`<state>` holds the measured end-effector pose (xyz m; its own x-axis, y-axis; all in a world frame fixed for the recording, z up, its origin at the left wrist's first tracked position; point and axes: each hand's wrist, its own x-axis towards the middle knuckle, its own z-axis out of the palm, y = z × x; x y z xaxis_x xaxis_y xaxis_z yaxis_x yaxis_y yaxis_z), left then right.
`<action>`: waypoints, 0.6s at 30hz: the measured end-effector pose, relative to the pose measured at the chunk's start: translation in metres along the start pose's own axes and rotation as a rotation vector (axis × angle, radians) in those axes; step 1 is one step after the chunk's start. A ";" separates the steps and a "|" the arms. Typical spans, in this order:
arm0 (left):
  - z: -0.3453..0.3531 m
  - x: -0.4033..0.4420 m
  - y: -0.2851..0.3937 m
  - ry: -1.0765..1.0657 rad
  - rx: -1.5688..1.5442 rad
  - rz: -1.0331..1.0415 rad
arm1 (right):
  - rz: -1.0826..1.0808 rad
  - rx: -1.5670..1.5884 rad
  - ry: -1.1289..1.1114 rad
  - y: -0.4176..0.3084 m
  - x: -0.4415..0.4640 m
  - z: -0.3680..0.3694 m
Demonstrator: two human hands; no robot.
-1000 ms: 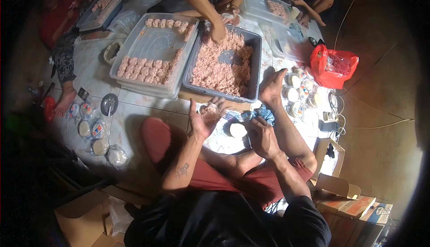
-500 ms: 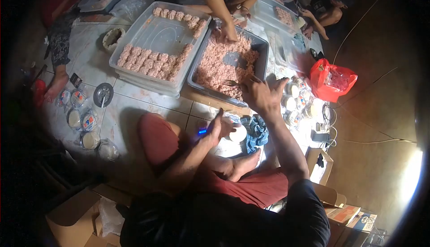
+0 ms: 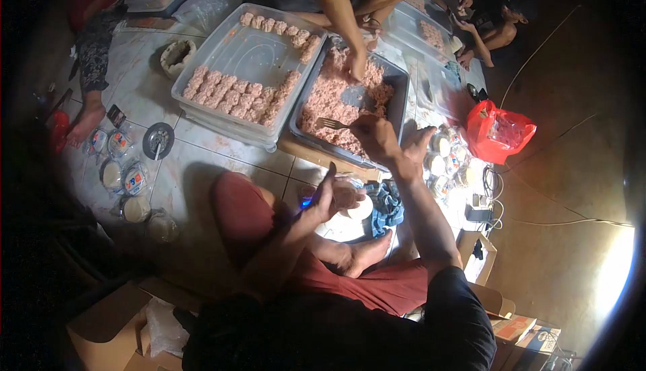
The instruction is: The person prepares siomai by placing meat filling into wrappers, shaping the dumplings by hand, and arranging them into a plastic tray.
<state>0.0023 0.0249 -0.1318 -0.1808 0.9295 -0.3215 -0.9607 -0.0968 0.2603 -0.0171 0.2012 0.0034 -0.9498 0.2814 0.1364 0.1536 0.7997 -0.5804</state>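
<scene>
My right hand point(image 3: 380, 143) is closed on a fork point(image 3: 333, 123), whose tines are over the minced pink filling in a grey tub point(image 3: 406, 95). My left hand point(image 3: 334, 195) is held palm up above my lap, fingers spread; a small pinkish lump seems to lie on it, too dark to make out. Just behind it are a round white stack of wrappers point(image 3: 360, 208) and a blue checked cloth point(image 3: 385, 206). Left of the tub, a clear plastic box point(image 3: 232, 129) holds rows of shaped pink pieces point(image 3: 235, 95).
Another person's hand point(image 3: 356, 65) reaches into the tub from the far side. Packaged round wrappers lie at left point(image 3: 124, 176) and right point(image 3: 441, 162). A red plastic bag point(image 3: 498, 132), an ashtray point(image 3: 159, 141), cables and cardboard boxes point(image 3: 108, 324) stand around. More people sit farther back.
My right hand has moved from near the cloth forward to the tub, and the fork now shows. My left hand has shifted slightly lower and right. The view has shifted too.
</scene>
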 end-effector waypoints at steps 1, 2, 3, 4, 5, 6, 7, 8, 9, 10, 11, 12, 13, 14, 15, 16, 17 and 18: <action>0.002 -0.003 0.006 -0.065 -0.054 0.016 | 0.054 0.009 -0.037 -0.005 -0.011 -0.016; 0.010 -0.008 0.011 -0.053 -0.107 0.018 | 0.204 -0.010 -0.084 -0.035 -0.022 -0.040; 0.015 -0.011 0.017 -0.106 -0.127 0.048 | 0.284 -0.017 -0.106 -0.042 -0.036 -0.051; 0.017 -0.013 0.021 -0.131 -0.143 0.052 | 0.364 -0.027 -0.129 -0.049 -0.050 -0.062; 0.019 -0.015 0.025 -0.157 -0.156 0.055 | 0.082 -0.221 -0.109 -0.033 -0.065 -0.067; 0.024 -0.019 0.029 -0.193 -0.143 0.056 | -0.028 -0.273 -0.090 -0.026 -0.079 -0.071; 0.036 -0.026 0.033 -0.194 -0.138 0.046 | -0.091 -0.295 -0.078 -0.018 -0.092 -0.071; 0.050 -0.033 0.037 -0.203 -0.186 0.008 | -0.125 -0.297 -0.075 -0.011 -0.105 -0.071; 0.057 -0.037 0.040 -0.209 -0.234 -0.031 | -0.144 -0.297 -0.071 -0.005 -0.118 -0.071; 0.034 -0.026 0.031 -0.392 -0.349 -0.061 | -0.155 -0.290 -0.071 0.000 -0.130 -0.069; 0.010 -0.015 0.022 -0.574 -0.451 -0.109 | -0.171 -0.288 -0.066 0.004 -0.140 -0.069; 0.017 -0.020 0.024 -0.403 -0.310 -0.071 | -0.184 -0.281 -0.055 0.006 -0.147 -0.068; 0.025 -0.028 0.024 -0.226 -0.169 -0.042 | -0.199 -0.271 -0.048 0.011 -0.155 -0.065; 0.034 -0.031 0.026 -0.282 -0.129 -0.026 | -0.206 -0.258 -0.045 0.016 -0.163 -0.059; 0.038 -0.032 0.023 -0.278 -0.119 -0.038 | -0.215 -0.240 -0.041 0.020 -0.171 -0.051; 0.040 -0.033 0.022 -0.284 -0.162 -0.031 | -0.161 -0.187 -0.067 0.015 -0.177 -0.039; 0.043 -0.033 0.021 -0.289 -0.205 -0.021 | -0.123 -0.161 -0.071 0.012 -0.184 -0.034; 0.044 -0.033 0.018 -0.204 -0.120 0.037 | -0.048 -0.157 -0.054 -0.005 -0.188 -0.034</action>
<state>0.0002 0.0081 -0.0763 -0.1818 0.9759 -0.1204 -0.9746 -0.1625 0.1543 0.1701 0.1626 0.0082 -0.9698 0.2153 0.1149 0.1443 0.8856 -0.4416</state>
